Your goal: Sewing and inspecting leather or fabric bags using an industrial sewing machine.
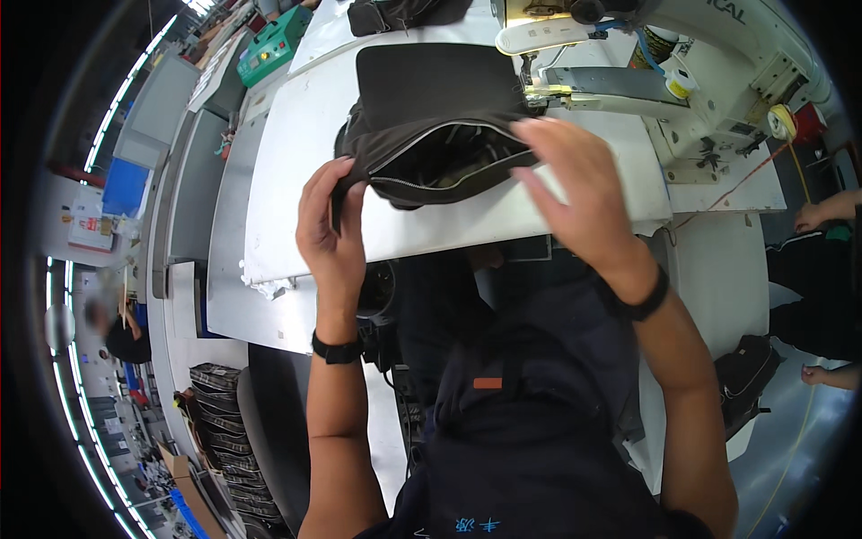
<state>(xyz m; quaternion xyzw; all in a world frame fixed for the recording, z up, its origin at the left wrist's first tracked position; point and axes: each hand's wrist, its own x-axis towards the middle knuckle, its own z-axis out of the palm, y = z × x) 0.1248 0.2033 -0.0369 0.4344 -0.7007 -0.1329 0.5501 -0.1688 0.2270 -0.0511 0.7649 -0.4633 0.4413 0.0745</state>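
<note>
A black bag [440, 81] lies on the white table under the sewing machine's arm, its flat panel pointing away from me. Its zipped mouth [453, 154] gapes toward me, edged by a pale zipper, and the inside is dark. My left hand [330, 225] pinches the bag's left edge between thumb and fingers. At the mouth's right end is my right hand [579, 184], slightly blurred, with thumb and fingers apart around the bag's corner. Whether those fingertips press on the fabric is hard to see.
The sewing machine [745, 72] stands at the right, its narrow arm [620, 83] reaching beside the bag. Another black bag [395, 13] lies at the far edge. A green box [274, 45] sits at the far left, stacked dark pieces [220, 431] lower left. Another person's hand [813, 216] shows at right.
</note>
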